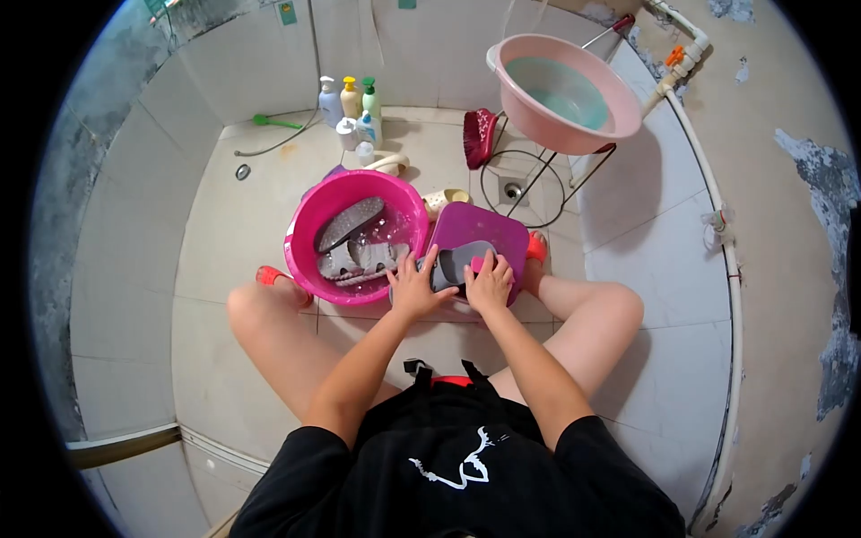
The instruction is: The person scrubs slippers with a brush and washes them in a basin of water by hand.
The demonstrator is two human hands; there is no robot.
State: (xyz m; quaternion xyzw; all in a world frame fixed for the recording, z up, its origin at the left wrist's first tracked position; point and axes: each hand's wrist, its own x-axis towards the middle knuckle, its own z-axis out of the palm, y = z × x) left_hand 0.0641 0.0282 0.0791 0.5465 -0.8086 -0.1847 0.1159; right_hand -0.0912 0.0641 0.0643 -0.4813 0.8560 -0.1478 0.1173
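Observation:
A dark grey slipper point(456, 262) lies over a purple plastic stool point(498, 226) in front of me. My left hand point(415, 289) is closed on the slipper's near left side, fingers spread along its edge. In my right hand point(490, 285) is a small bright pink brush point(479, 264), held against the slipper; its bristles are hidden. Just left of the stool stands a bright pink basin point(300, 211) of sudsy water. Inside it, a light grey slipper point(352, 222) leans on the wall, and a grey strapped sandal point(359, 260) lies below.
Several pump bottles point(330, 103) stand by the back wall. A light pink basin point(560, 134) of water rests on a metal stand point(587, 175) over a floor drain point(512, 190). A red broom point(480, 139), a cream clog point(444, 202) and a green brush point(276, 121) are nearby.

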